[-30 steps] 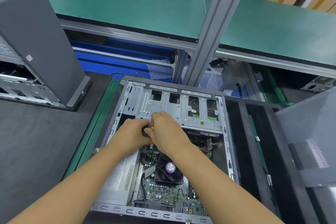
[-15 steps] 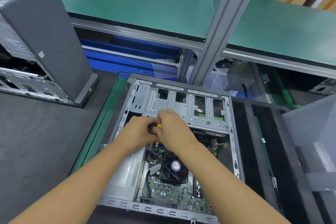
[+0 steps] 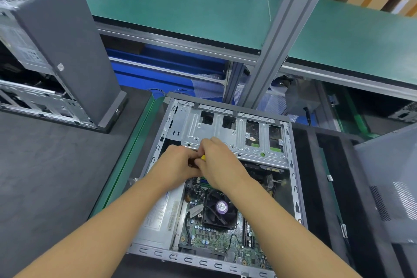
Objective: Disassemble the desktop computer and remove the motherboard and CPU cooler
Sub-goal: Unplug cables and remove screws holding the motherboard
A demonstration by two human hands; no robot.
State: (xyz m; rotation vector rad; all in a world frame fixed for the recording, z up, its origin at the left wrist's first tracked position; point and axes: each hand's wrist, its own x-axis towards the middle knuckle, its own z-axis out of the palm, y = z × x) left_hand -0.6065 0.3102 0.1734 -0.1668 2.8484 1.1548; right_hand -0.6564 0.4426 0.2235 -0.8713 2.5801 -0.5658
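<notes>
— Where are the hands?
— Left hand and right hand meet, fingers curled, pinching a small yellow-tipped part at the drive cage edge.
— And the open computer case?
— Its CPU cooler sits on the motherboard just below the right wrist, with the power supply beside the left forearm.

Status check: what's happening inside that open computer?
Left hand and right hand together, both gripping a small yellow-tipped item beside the drive cage. CPU cooler and motherboard not yet out of the case. Drive cage overhangs the board's far end.
</notes>
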